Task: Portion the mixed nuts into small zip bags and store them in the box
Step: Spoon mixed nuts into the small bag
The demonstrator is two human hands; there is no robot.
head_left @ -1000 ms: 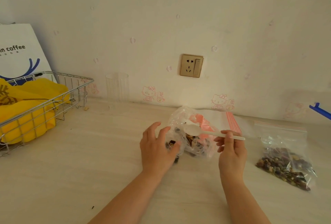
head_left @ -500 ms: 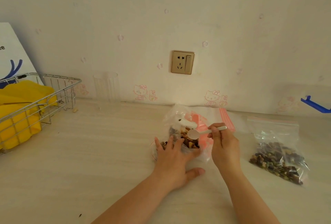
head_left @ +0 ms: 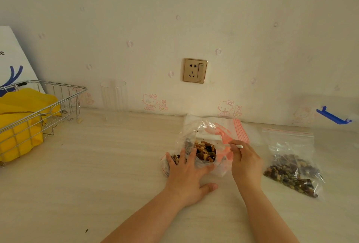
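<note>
A large clear bag of mixed nuts (head_left: 206,150) lies open on the table near the wall. My left hand (head_left: 187,174) rests flat with straight fingers on a small zip bag (head_left: 169,162) holding a few nuts, pressed against the big bag's front. My right hand (head_left: 245,162) grips a white plastic spoon (head_left: 239,146); only the handle tip shows, the bowl is down inside the big bag. A filled, closed small zip bag (head_left: 291,167) lies to the right of my right hand.
A wire basket (head_left: 46,110) with yellow items stands at the left, a white paper bag behind it. A clear ribbed glass (head_left: 114,97) stands by the wall. Spare zip bags with red strips (head_left: 240,132) lie behind the nut bag. A blue clip (head_left: 333,116) sits far right.
My left hand went from pinching the small bag to lying flat on it. My right hand lowered the spoon into the big bag, hiding its bowl.
</note>
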